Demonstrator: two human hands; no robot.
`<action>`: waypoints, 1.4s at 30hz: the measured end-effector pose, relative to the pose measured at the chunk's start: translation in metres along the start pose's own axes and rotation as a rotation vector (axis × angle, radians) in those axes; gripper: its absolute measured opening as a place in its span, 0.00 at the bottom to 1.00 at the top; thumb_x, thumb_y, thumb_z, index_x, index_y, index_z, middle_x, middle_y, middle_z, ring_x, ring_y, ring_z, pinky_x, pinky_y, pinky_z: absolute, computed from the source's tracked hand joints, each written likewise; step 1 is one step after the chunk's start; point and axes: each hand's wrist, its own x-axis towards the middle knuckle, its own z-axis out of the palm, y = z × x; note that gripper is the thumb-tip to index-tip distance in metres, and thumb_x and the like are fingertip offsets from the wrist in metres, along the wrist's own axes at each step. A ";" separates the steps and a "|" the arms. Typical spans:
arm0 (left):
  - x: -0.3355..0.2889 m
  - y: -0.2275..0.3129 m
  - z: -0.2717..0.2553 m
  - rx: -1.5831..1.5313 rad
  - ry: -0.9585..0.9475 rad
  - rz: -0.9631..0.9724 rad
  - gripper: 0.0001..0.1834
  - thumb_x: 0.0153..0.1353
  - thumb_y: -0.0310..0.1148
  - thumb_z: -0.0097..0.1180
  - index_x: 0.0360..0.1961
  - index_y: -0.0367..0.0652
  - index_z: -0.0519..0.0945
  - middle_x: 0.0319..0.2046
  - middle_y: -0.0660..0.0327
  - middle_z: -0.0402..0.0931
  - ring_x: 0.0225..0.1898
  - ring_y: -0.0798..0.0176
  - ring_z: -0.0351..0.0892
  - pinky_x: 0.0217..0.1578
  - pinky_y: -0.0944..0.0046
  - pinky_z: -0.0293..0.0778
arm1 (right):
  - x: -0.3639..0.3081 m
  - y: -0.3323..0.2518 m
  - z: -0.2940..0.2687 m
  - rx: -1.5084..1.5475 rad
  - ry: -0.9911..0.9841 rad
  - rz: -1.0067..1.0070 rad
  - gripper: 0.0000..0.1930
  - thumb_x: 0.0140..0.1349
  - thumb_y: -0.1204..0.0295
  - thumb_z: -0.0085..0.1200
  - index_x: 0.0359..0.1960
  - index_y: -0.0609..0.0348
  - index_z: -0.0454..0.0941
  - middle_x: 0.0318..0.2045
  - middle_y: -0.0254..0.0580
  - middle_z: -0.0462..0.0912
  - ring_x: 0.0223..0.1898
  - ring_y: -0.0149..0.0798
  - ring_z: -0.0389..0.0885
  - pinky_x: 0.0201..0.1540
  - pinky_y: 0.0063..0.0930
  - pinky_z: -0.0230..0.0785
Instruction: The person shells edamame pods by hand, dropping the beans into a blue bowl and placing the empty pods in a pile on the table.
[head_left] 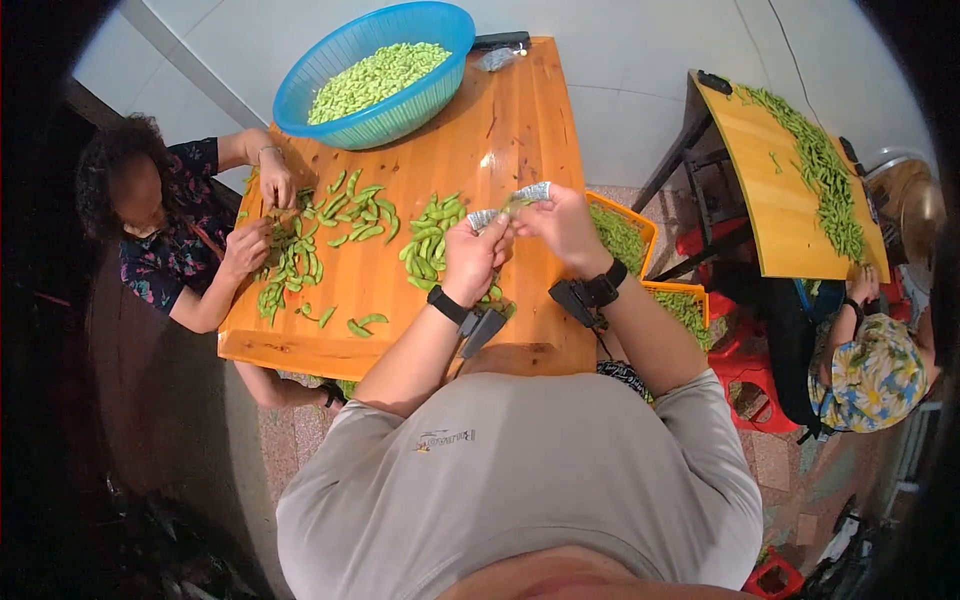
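Note:
Above the right part of the wooden table, my left hand and my right hand meet fingertip to fingertip. Pinched between them is a small green soybean pod, partly hidden by the fingers. Both hands have light, patterned wraps on some fingers. Just left of my left hand lies a pile of green soybean pods, and a few more pods show beside its wrist. Each of my wrists carries a black band with a dark device on it.
A blue plastic basket of shelled beans stands at the table's far side. At left, a person handles pods. Orange crates of pods stand right of the table. Further right are another pod-covered table, red stools and another person.

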 end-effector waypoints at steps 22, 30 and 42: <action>0.002 -0.003 -0.009 0.697 0.019 0.396 0.08 0.65 0.34 0.56 0.33 0.40 0.79 0.20 0.65 0.76 0.22 0.80 0.68 0.21 0.77 0.60 | -0.003 -0.012 -0.007 -0.016 -0.065 0.199 0.05 0.54 0.80 0.56 0.33 0.65 0.79 0.29 0.35 0.82 0.28 0.26 0.78 0.32 0.19 0.73; -0.002 0.002 -0.003 -0.091 -0.068 -0.112 0.13 0.71 0.33 0.45 0.28 0.40 0.73 0.19 0.66 0.71 0.18 0.75 0.63 0.17 0.74 0.59 | -0.017 -0.028 0.012 -1.015 0.020 -0.202 0.09 0.51 0.70 0.61 0.28 0.64 0.81 0.23 0.36 0.82 0.23 0.25 0.78 0.27 0.23 0.71; 0.000 0.028 -0.019 -0.293 0.096 -0.127 0.09 0.64 0.28 0.44 0.38 0.35 0.74 0.25 0.60 0.72 0.21 0.72 0.63 0.17 0.74 0.56 | -0.016 -0.044 -0.069 -1.079 0.304 -0.474 0.10 0.52 0.77 0.59 0.38 0.60 0.83 0.25 0.43 0.80 0.23 0.43 0.78 0.31 0.29 0.74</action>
